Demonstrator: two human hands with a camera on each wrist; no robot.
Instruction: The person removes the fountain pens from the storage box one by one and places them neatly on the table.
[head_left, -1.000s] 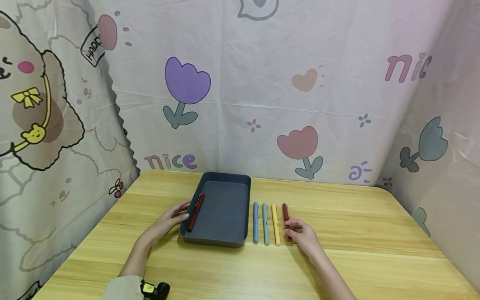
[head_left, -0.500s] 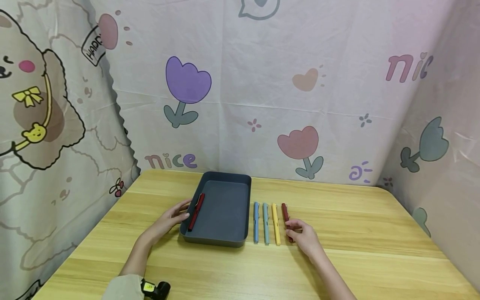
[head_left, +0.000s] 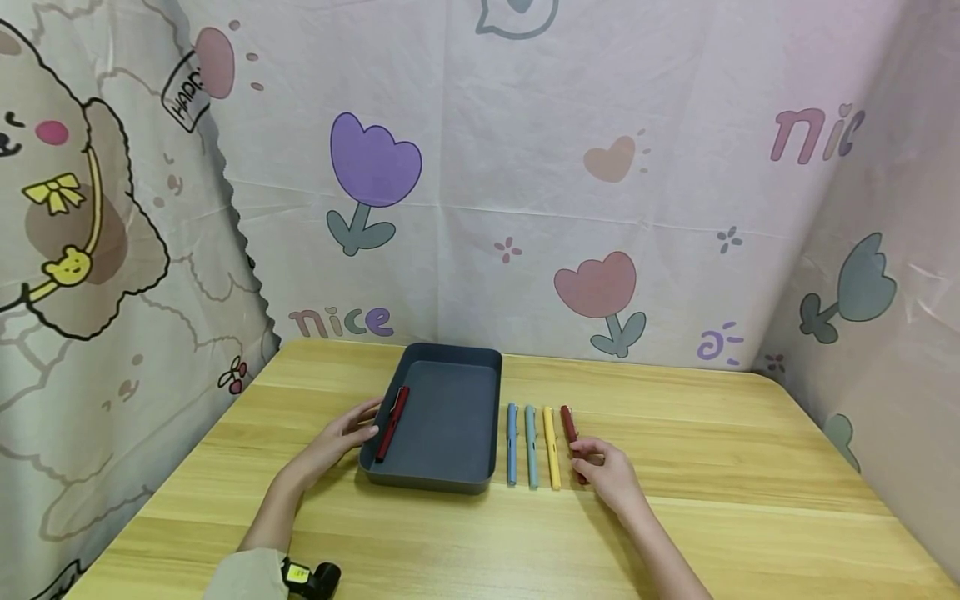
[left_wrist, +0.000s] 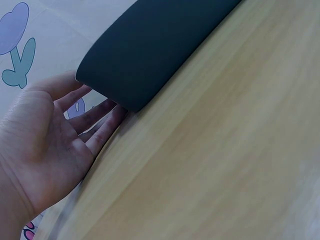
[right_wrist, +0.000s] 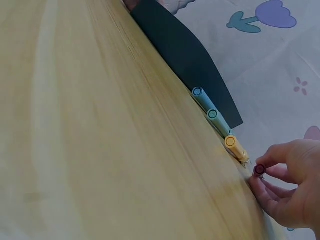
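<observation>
My left hand (head_left: 341,437) rests at the left wall of a dark grey tray (head_left: 431,483), thumb at the rim and the other fingers loosely extended along the outside. The left wrist view has those fingers (left_wrist: 102,131) partly hidden behind the tray's corner. Inside the tray, a dark red pen (head_left: 392,425) lies along the left side. Right of the tray, my right hand (head_left: 609,473) pinches a second dark red pen (head_left: 569,422) near its lower end, between thumb and forefinger. From the right wrist, that pen's round end (right_wrist: 259,170) shows between the fingertips.
Between tray and right hand, a blue pen (head_left: 512,446), a light green pen (head_left: 531,446) and a yellow pen (head_left: 551,448) lie side by side on the wooden table (head_left: 480,550). A printed cloth (head_left: 480,167) hangs behind the table's back edge.
The top end of the dark red pen in my right hand has swung slightly left, towards the yellow pen. My left hand and the tray stay where they were.
</observation>
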